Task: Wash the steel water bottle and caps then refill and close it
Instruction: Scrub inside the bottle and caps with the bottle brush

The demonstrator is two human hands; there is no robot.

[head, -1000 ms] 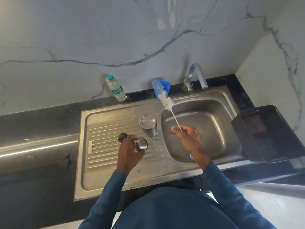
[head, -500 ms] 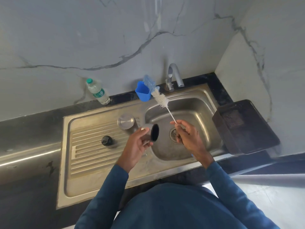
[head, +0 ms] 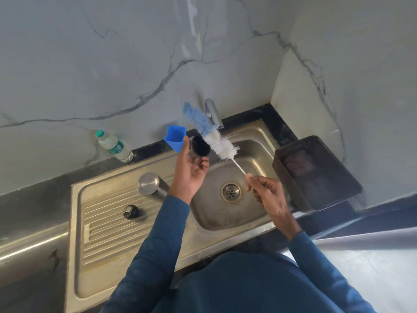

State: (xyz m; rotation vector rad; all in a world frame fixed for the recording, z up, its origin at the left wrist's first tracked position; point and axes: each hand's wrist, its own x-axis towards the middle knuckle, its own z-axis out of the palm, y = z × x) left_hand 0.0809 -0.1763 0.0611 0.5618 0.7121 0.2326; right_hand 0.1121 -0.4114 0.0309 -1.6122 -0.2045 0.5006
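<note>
The left hand point(head: 190, 170) is raised over the back edge of the sink basin point(head: 255, 154), palm turned up toward the camera, and its grip is closed round the steel cap point(head: 200, 149), whose dark open mouth is tipped toward the right. The right hand point(head: 266, 190) is held above the basin's right side, forearm slanting up from the lower right, and its grip is pinched on the thin white handle of the bottle brush point(head: 214, 134). The brush is angled up and to the left, and its white and blue bristles are seen just beside the cap's mouth; contact cannot be told. The steel water bottle point(head: 152, 185) is stood on the drainboard point(head: 108, 229) near the basin's left edge, partly hidden by the left sleeve. A small black cap point(head: 130, 211) is laid on the drainboard ridges, apart from the bottle. A blue cup point(head: 174, 138) is placed at the sink's back edge beside the tap point(head: 213, 112), and a plastic water bottle point(head: 114, 146) is stood on the dark desk point(head: 33, 195) against the wall. A dark tray point(head: 316, 172) is seen at the sink's right edge.
</note>
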